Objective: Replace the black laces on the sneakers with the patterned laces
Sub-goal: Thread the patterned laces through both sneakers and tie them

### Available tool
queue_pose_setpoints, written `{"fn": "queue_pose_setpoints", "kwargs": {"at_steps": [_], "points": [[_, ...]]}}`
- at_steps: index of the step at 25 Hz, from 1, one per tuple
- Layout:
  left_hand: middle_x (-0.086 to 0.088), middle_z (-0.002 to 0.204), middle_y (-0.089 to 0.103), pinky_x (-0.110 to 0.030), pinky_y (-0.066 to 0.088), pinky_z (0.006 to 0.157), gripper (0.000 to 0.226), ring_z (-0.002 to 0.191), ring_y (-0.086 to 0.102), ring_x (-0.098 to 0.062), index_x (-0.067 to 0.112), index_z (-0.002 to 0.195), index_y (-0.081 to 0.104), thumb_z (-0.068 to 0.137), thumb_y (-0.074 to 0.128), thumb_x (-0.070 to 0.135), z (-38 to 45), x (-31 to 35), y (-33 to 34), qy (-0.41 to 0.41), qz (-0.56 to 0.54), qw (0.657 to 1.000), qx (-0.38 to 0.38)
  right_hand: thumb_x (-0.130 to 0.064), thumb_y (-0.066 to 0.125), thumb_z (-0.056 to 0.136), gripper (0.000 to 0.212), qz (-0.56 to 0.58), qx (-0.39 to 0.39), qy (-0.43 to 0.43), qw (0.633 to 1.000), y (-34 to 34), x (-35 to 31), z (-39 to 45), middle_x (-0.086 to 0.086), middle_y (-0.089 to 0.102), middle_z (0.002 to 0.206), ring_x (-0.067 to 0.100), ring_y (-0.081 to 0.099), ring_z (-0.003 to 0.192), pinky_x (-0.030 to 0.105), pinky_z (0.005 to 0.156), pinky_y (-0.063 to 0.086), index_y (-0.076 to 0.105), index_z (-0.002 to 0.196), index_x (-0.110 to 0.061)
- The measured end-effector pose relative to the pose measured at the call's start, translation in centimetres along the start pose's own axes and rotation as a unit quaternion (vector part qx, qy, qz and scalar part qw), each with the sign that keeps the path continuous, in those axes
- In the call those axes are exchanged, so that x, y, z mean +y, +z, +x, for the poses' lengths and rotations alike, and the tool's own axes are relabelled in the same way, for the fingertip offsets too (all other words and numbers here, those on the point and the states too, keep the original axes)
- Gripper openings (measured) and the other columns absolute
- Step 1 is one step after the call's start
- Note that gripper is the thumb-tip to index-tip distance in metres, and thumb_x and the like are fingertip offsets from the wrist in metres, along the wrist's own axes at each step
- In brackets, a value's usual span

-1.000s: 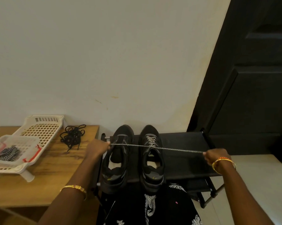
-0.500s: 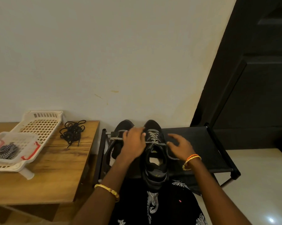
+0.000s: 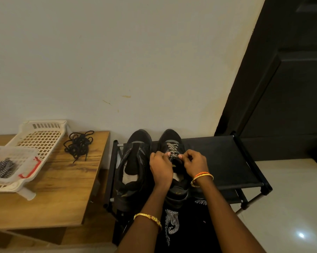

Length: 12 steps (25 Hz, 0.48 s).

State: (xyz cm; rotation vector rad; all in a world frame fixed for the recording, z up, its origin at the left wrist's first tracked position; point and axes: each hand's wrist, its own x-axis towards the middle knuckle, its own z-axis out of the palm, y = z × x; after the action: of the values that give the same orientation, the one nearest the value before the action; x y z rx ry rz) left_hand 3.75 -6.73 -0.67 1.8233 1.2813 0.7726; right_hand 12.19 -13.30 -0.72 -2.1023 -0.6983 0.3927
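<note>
Patterned lace (image 3: 172, 150) crosses the right sneaker (image 3: 174, 162) on the rack (image 3: 227, 161); our left hand (image 3: 160, 166) and right hand (image 3: 195, 164) each pinch it. We should draw both ends evenly before the next eyelets.

Dim, warm indoor light, glare spot on the glossy floor (image 3: 301, 235), wide-angle bending at edges.
</note>
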Motion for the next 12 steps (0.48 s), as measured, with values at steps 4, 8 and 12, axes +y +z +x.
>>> {"fn": "queue_pose_setpoints", "kwargs": {"at_steps": [4,8,12], "points": [[-0.011,0.099,0.055,-0.018,0.034,0.067,0.030,0.079,0.047,-0.011,0.003,0.090,0.061,0.099,0.047,0.028,0.7,-0.7,-0.5,-0.011,0.012,0.998,-0.058,-0.026,0.062,0.090,0.029,0.090,-0.028,0.071,0.993,-0.8,0.0,-0.3,0.002,0.056,0.063,0.014,0.051,0.063,0.023,0.058,0.042,0.059,0.065,-0.011],[-0.009,0.100,0.053,-0.025,0.041,0.078,0.031,0.087,0.052,-0.012,0.010,0.084,0.053,0.102,0.038,0.031,1.3,-0.3,-1.7,-0.050,-0.145,0.980,-0.125,-0.023,0.051,0.096,0.035,0.290,-0.035,0.100,0.951,-2.1,-1.2,-0.7,0.001,0.054,0.064,0.009,0.050,0.062,0.020,0.058,0.041,0.051,0.062,-0.011],[-0.012,0.095,0.068,-0.028,0.055,0.081,0.028,0.089,0.065,-0.018,0.008,0.090,0.061,0.103,0.039,0.021,1.9,0.8,-1.4,-0.080,-0.343,0.923,-0.152,-0.015,0.045,0.098,0.028,0.469,-0.021,0.093,0.878,-0.4,-2.4,0.5,0.009,0.067,0.083,0.019,0.064,0.080,0.027,0.075,0.054,0.056,0.073,-0.008]]}}
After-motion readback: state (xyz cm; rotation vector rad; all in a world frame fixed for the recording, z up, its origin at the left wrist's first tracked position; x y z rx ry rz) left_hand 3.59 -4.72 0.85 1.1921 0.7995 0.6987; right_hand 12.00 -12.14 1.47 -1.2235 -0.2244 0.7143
